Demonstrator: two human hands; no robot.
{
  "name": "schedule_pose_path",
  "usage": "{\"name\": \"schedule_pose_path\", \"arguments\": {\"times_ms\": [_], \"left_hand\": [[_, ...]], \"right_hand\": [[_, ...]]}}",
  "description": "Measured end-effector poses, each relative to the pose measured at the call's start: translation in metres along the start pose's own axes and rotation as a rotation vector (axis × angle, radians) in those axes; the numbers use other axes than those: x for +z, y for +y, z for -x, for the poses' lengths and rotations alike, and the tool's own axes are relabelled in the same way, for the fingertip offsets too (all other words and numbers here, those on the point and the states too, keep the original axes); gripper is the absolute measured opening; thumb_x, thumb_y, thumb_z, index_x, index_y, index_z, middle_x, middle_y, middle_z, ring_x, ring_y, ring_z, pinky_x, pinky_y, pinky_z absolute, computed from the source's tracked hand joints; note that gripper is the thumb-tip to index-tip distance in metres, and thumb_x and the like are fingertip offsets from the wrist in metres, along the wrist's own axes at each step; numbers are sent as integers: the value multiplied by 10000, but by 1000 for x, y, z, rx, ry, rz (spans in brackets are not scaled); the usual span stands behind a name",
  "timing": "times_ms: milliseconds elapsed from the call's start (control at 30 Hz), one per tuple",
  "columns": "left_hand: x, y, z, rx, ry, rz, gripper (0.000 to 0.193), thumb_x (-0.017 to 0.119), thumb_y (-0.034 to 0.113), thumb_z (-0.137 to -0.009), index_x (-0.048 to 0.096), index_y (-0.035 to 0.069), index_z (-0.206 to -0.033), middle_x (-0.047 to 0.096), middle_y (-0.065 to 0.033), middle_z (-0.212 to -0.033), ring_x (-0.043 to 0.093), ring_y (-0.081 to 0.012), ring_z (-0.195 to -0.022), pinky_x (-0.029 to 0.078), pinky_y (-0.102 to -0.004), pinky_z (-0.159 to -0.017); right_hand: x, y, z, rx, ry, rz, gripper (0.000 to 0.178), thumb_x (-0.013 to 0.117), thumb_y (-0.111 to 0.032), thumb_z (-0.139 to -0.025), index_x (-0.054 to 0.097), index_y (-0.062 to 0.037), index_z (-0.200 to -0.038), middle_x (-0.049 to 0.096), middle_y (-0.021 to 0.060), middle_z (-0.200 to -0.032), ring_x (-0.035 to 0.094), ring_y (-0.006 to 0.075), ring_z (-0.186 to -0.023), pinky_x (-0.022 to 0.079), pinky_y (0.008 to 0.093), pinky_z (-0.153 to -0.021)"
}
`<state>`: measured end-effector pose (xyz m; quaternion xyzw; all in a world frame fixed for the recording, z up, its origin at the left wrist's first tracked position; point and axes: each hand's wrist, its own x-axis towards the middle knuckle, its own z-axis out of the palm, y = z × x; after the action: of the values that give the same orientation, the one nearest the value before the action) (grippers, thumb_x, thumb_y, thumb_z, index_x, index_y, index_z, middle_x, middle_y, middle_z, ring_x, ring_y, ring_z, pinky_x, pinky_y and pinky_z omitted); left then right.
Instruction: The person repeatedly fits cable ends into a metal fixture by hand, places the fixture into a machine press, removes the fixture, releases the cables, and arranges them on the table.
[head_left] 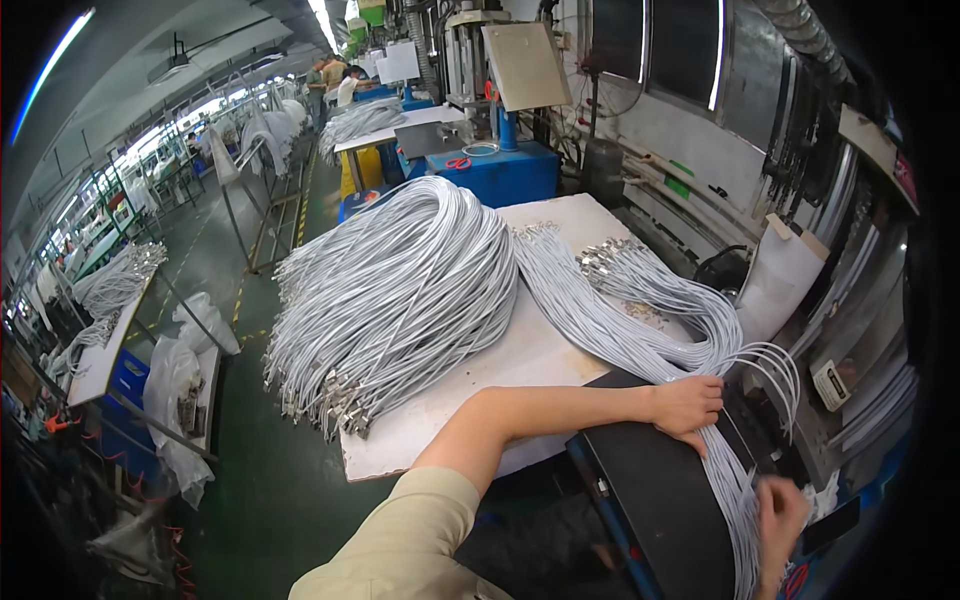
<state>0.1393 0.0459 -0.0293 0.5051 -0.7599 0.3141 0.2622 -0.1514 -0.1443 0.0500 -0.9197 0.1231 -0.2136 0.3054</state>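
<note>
A long bundle of thin white cables [733, 505] curves from the white table over a black worktop [645, 470] at the right. Across this bundle reaches my left arm, and my left hand [688, 408] is closed around the cables, thumb pointing down along them. Several loose cable loops [770, 375] arch up just right of that hand. Lower down, my right hand [782, 515] is beside the bundle's near stretch, its fingers bent toward the cables and blurred by motion. Metal connectors [610, 255] tip the cables at the bundle's far end.
A big heap of looped white cables [410, 280] covers the left of the white table [375, 460]. Machine columns [850, 300] stand close on the right. A blue machine base [500, 175] with red-handled scissors [458, 163] is beyond. People [340, 80] work far back.
</note>
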Motion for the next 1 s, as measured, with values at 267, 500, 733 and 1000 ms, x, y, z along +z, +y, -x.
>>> {"name": "schedule_pose_path", "arguments": {"times_ms": [267,500,733,1000], "left_hand": [[6,-4,6,-34,5,-5,448,665,487,-885,606,62,-757,576,-63,-791,583,-263,-805,441,-416,-912],[-1,3,1,-51,-49,51,432,669,493,-885,618,72,-798,565,-57,-793,567,-260,-781,430,-387,-842],[0,6,-1,-61,28,-19,410,675,477,-883,635,71,-836,549,-70,-836,555,-258,-817,422,-387,-828],[0,6,-1,-102,35,45,348,717,408,-863,627,72,-866,527,-59,-852,547,-251,-861,424,-390,-815]], "right_hand": [[-81,-12,17,62,-696,-81,600,898,-260,-699,684,68,-1154,689,178,-1115,666,252,-1013,516,348,-890],[23,-14,-15,-251,-414,255,854,810,-200,-767,398,66,-1466,498,291,-1387,514,461,-1238,396,457,-1109],[-24,15,25,-61,-475,479,906,807,-126,-633,434,32,-1444,505,284,-1361,474,464,-1298,388,455,-1130],[-87,14,46,-108,-409,743,647,719,-31,-772,563,-26,-1400,634,223,-1309,622,373,-1177,471,467,-1045]]}}
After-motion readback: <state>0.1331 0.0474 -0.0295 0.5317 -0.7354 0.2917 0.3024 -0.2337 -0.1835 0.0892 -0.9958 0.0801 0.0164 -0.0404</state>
